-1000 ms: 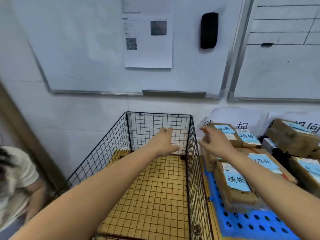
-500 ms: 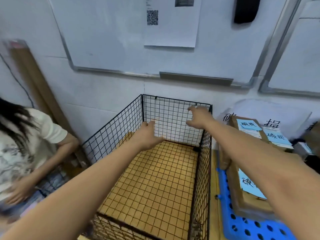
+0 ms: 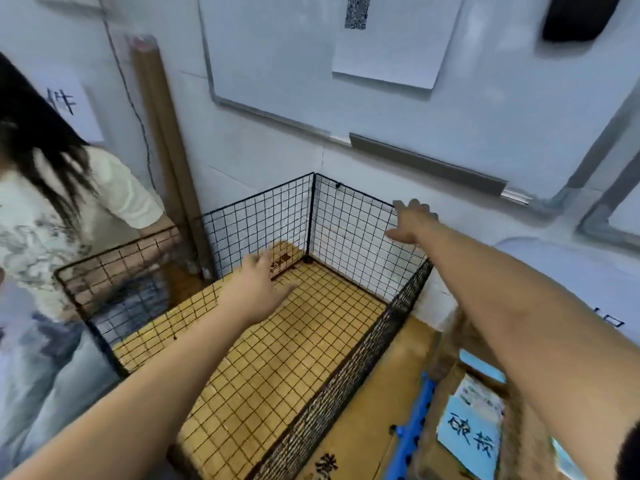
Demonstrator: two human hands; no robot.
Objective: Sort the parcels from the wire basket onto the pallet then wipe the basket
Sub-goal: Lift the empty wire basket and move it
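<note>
The black wire basket stands against the wall with no parcels in it; a yellow board shows through its mesh floor. My left hand hovers open above the basket's middle, fingers relaxed, holding nothing. My right hand reaches to the basket's far right corner, fingers spread at the top rim; whether it touches the wire I cannot tell. At the lower right, a cardboard parcel with a blue label lies on the blue pallet.
A person in a pale patterned top bends close at the left, beside a second wire panel. Brown cardboard tubes lean in the corner. A whiteboard with a sheet of paper hangs on the wall behind.
The view has swung left and down. My right hand moved from over the parcels to the basket's far right corner. My left hand stayed over the basket. The person at left came further into view.
</note>
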